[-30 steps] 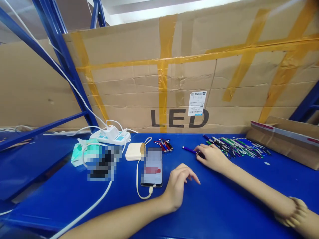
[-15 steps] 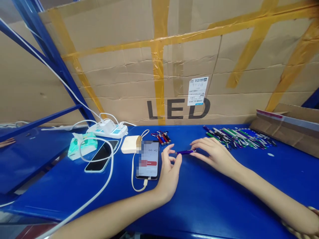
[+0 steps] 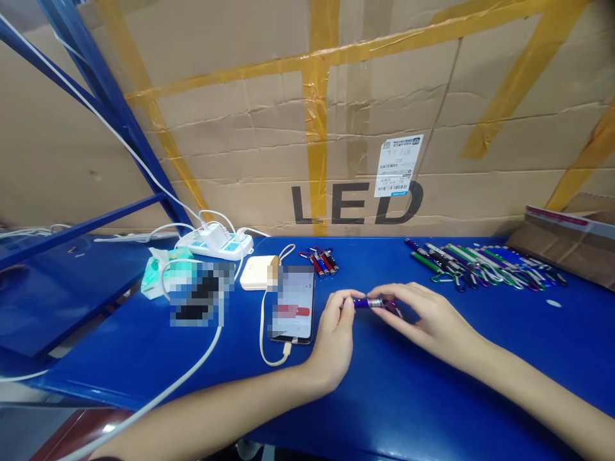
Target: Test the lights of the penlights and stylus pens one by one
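Between both hands, just above the blue tabletop (image 3: 384, 384), lies a small purple flashlight (image 3: 364, 303) with a silver band, held level. My left hand (image 3: 334, 342) pinches its left end between thumb and fingers. At the silver right end, my right hand (image 3: 427, 317) grips it with fingertips and thumb. A dark reddish clip (image 3: 393, 308) shows under the right fingers, partly hidden. Just left of my left hand is a phone (image 3: 296, 307) with a lit screen and a cable plugged into it. Behind it lie several small red, blue and black flashlights (image 3: 323, 261) with clips.
Many flashlights with carabiners (image 3: 480, 266) lie in a row at the back right, beside an open cardboard box (image 3: 562, 246). A power bank (image 3: 257, 273), a power strip (image 3: 240, 245) and a tissue pack (image 3: 154, 278) are at left. A white cable (image 3: 192, 363) crosses the left side.
My left hand has closed on the flashlight's left end. The flashlight's silver part and clip now show at the right hand. The camera view has shifted slightly.
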A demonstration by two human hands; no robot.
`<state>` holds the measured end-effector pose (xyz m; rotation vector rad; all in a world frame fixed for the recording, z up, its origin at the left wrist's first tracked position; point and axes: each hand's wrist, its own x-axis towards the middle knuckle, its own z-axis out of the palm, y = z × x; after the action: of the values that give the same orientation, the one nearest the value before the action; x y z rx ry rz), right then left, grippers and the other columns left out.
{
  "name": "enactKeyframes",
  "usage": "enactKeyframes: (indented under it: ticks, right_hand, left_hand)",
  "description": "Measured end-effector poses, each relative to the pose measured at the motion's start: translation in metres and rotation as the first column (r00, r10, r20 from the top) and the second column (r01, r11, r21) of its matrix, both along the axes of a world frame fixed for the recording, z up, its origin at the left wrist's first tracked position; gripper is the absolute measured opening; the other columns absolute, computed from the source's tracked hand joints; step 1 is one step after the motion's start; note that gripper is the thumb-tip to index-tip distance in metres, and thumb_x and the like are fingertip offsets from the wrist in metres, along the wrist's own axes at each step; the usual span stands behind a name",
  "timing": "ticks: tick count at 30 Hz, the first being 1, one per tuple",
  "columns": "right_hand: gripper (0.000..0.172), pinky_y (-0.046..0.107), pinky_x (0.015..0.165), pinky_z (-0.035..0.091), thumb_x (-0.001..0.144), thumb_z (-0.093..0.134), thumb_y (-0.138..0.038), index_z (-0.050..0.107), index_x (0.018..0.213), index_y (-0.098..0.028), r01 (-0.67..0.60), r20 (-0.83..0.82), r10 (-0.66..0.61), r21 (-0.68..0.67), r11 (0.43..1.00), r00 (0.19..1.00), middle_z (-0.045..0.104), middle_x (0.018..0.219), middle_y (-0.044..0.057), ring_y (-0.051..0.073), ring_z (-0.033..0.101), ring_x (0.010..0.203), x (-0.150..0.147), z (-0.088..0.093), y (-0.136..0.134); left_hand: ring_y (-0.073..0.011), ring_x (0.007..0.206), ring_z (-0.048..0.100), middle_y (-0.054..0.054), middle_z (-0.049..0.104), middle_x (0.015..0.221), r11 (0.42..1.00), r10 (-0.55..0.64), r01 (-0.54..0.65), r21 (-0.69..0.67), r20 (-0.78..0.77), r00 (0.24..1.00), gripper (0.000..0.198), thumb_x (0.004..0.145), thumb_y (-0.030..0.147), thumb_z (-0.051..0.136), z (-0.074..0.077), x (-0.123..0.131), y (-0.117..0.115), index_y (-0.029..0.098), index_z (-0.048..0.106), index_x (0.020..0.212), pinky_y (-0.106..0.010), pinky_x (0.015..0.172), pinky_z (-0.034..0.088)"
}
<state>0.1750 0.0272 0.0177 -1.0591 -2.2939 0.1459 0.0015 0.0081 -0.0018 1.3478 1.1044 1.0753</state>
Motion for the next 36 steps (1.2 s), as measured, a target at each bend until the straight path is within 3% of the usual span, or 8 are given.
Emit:
enactKeyframes:
  ticks: [4,7,11,18,22,27,31,36]
  right_hand:
    - [0.035,0.029,0.069,0.048,0.089,0.044,-0.043,0.062,0.109,-0.021,0.035,-0.074,-0.053,-0.221,0.975,0.996,0.068,0.090,0.005,0.018,0.062,0.077,-0.005,0.002,-0.003]
    - [0.037,0.027,0.067,0.049,0.088,0.044,-0.044,0.064,0.108,-0.020,-0.016,-0.152,-0.057,-0.438,0.899,0.987,0.069,0.090,0.005,0.018,0.063,0.079,-0.010,0.003,-0.006]
    - [0.040,0.026,0.068,0.048,0.088,0.044,-0.044,0.063,0.111,-0.017,-0.108,-0.232,-0.033,-0.566,0.818,0.972,0.070,0.085,0.004,0.017,0.063,0.075,-0.013,0.002,-0.007]
    - [0.048,0.025,0.064,0.042,0.088,0.042,-0.051,0.064,0.109,-0.015,-0.098,-0.224,-0.048,-0.596,0.797,0.973,0.065,0.073,0.003,0.016,0.058,0.070,-0.012,0.002,-0.006]
    - [0.050,0.025,0.061,0.041,0.088,0.041,-0.052,0.064,0.108,-0.013,-0.126,-0.242,-0.039,-0.627,0.768,0.969,0.062,0.070,0.003,0.016,0.055,0.066,-0.013,0.000,-0.005]
    - [0.045,0.027,0.072,0.044,0.090,0.038,-0.048,0.062,0.110,-0.016,-0.124,-0.235,-0.023,-0.590,0.798,0.972,0.066,0.092,0.005,0.017,0.058,0.079,-0.013,-0.003,-0.007]
    - [0.039,0.029,0.072,0.045,0.092,0.033,-0.045,0.058,0.108,-0.019,-0.032,-0.130,-0.051,-0.566,0.823,0.990,0.065,0.090,0.004,0.018,0.059,0.079,-0.013,-0.003,-0.010]
    - [0.034,0.028,0.066,0.044,0.094,0.029,-0.042,0.056,0.100,-0.023,0.047,0.011,-0.048,-0.519,0.854,0.999,0.065,0.082,0.001,0.017,0.061,0.073,-0.014,0.000,-0.012]
  left_hand:
    - [-0.0165,0.079,0.051,-0.002,0.054,0.076,1.000,0.025,-0.025,-0.011,0.013,1.000,0.032,0.089,0.043,0.041,0.001,0.000,0.000,0.020,0.054,0.106,-0.027,0.071,0.042]
    - [-0.0171,0.080,0.052,-0.003,0.056,0.079,1.000,0.019,-0.018,-0.005,0.007,1.000,0.033,0.088,0.040,0.043,0.002,0.000,0.000,0.019,0.054,0.112,-0.028,0.072,0.043]
    - [-0.0186,0.088,0.053,-0.005,0.059,0.093,0.999,0.024,-0.024,0.022,-0.007,1.000,0.032,0.089,0.035,0.041,0.004,0.000,-0.001,0.020,0.057,0.113,-0.030,0.077,0.044]
    - [-0.0188,0.106,0.051,-0.006,0.058,0.110,0.996,0.031,-0.031,0.085,-0.004,1.000,0.027,0.090,0.027,0.042,0.005,0.000,0.000,0.020,0.061,0.108,-0.030,0.091,0.040]
    - [-0.0159,0.093,0.055,-0.004,0.057,0.099,0.986,0.003,0.004,0.167,-0.038,0.999,0.025,0.089,0.023,0.044,0.005,0.001,0.000,0.020,0.065,0.102,-0.025,0.077,0.042]
    - [-0.0134,0.080,0.052,-0.002,0.058,0.097,0.975,0.043,-0.022,0.220,-0.091,0.995,0.024,0.089,0.025,0.045,0.008,0.000,-0.001,0.023,0.065,0.102,-0.024,0.068,0.039]
    - [-0.0156,0.092,0.050,-0.004,0.057,0.103,0.985,0.056,-0.058,0.164,0.019,0.998,0.028,0.089,0.026,0.039,0.010,-0.002,-0.001,0.020,0.063,0.102,-0.025,0.079,0.038]
    - [-0.0172,0.085,0.046,-0.006,0.054,0.097,0.990,0.101,-0.115,0.079,0.169,0.980,0.036,0.087,0.029,0.028,0.008,-0.003,0.000,0.017,0.058,0.103,-0.028,0.075,0.035]
